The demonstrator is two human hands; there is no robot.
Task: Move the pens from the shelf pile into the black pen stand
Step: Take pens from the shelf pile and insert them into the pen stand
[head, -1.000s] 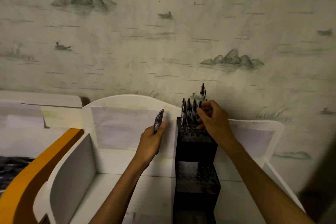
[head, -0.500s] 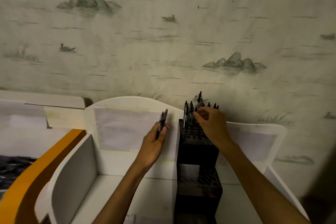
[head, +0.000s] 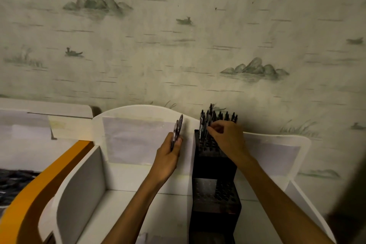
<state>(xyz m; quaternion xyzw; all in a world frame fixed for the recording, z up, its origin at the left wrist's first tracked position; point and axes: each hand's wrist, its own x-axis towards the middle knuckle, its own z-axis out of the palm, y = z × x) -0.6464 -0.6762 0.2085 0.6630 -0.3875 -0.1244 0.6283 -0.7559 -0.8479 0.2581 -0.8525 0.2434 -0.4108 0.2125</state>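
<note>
Black pen stand (head: 214,166) stood lower centre; right hand (head: 227,136) pinched a pen among its top-tier pens (head: 217,116); left hand (head: 168,156) grasped spare pens (head: 177,129).

Wall (head: 178,55): no text is to be read; only printed hills and boats are seen.
Black pen stand (head: 214,166): no label or number can be made out.

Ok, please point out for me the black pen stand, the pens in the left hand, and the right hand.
black pen stand (head: 214,166): head view, front wall of its upper tier.
pens in the left hand (head: 178,127): head view, the upper ends above the fingers.
right hand (head: 227,136): head view, back of the hand.
</note>
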